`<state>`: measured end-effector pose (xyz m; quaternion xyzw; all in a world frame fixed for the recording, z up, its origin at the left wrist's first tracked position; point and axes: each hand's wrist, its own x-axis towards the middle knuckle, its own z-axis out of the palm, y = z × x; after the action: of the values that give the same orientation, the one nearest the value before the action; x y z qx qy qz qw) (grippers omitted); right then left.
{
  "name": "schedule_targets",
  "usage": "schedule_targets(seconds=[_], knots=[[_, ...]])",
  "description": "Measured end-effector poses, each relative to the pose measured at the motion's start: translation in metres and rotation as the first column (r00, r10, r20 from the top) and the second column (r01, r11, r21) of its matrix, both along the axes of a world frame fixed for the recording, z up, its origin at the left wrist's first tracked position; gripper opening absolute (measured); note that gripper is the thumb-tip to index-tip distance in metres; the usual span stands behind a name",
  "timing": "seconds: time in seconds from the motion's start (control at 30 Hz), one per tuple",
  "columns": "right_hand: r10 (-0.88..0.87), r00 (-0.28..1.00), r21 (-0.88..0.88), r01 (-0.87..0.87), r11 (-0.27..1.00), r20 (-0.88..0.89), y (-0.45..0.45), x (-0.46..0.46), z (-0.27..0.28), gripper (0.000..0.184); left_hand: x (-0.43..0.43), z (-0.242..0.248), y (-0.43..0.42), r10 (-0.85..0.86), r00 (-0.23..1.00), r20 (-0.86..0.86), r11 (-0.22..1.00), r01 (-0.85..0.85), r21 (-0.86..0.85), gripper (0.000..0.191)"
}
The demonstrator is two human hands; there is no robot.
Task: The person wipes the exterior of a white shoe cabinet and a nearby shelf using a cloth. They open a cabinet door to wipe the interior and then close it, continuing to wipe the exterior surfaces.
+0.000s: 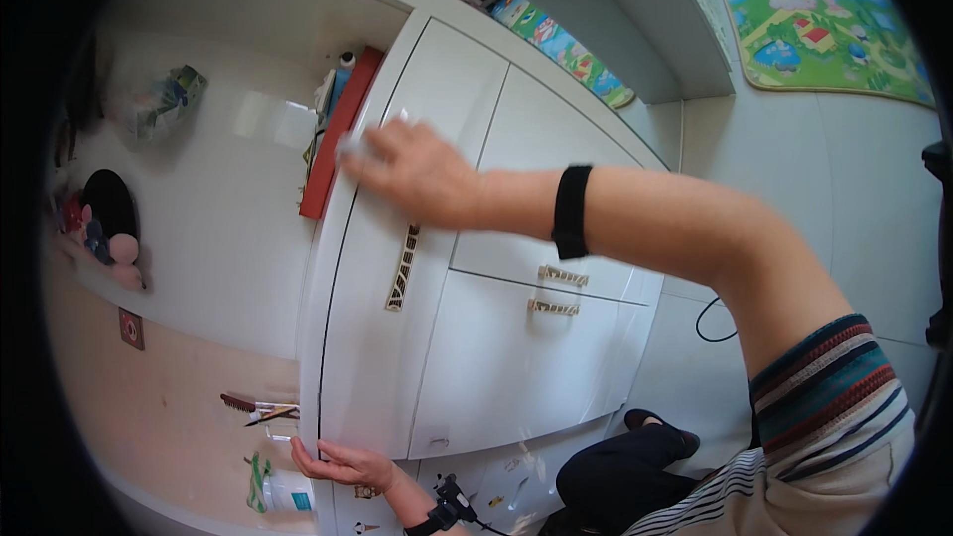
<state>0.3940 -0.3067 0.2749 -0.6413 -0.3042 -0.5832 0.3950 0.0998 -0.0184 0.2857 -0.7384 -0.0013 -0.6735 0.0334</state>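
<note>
My right hand (413,171) is blurred over the front edge of a white cabinet (372,357), beside a long red box (342,135) on its top. Its fingers close on a small whitish item (356,149), which is too blurred to name. A black band circles that forearm. Below in the picture, my left hand (344,463) rests palm up with parted fingers at the cabinet's edge and holds nothing. Close to it are a white container (287,493) with a green striped thing at its mouth and a small holder with a brown comb (237,403).
Patterned metal handles (403,268) stick out from the cabinet's drawer and doors. A blue bottle (341,82) stands behind the red box. Farther back are a plastic bag (167,100) and a pink figurine (124,249). A black cable (700,324) and a colourful play mat (826,22) lie on the tiled floor.
</note>
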Motion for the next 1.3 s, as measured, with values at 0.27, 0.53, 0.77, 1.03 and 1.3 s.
schedule_targets(seconds=[0.27,0.53,0.77,1.03,1.3], knots=[[-0.266,0.951,0.127,0.248,0.960,0.155,-0.027,0.066,-0.007,0.043,0.000,-0.001,0.001,0.036,0.999,0.006,0.999,-0.036,-0.014,0.037],[-0.026,0.835,0.306,0.230,0.924,-0.549,-0.054,0.091,0.011,0.043,0.001,-0.001,0.000,0.034,0.999,0.012,0.999,-0.033,-0.043,0.036],[-0.053,0.735,0.245,0.292,0.925,-0.676,-0.060,0.114,-0.005,0.044,0.001,-0.001,-0.002,0.036,0.999,0.018,0.999,-0.035,-0.042,0.036],[0.127,0.399,0.235,0.235,0.943,-0.908,-0.085,0.112,-0.073,0.041,0.002,-0.001,-0.008,0.015,1.000,0.023,0.996,-0.013,-0.084,0.035],[0.067,0.852,0.226,0.061,0.972,-0.519,-0.092,0.147,0.028,0.026,0.002,0.000,-0.012,-0.031,0.998,0.049,0.995,0.036,-0.094,0.033]])
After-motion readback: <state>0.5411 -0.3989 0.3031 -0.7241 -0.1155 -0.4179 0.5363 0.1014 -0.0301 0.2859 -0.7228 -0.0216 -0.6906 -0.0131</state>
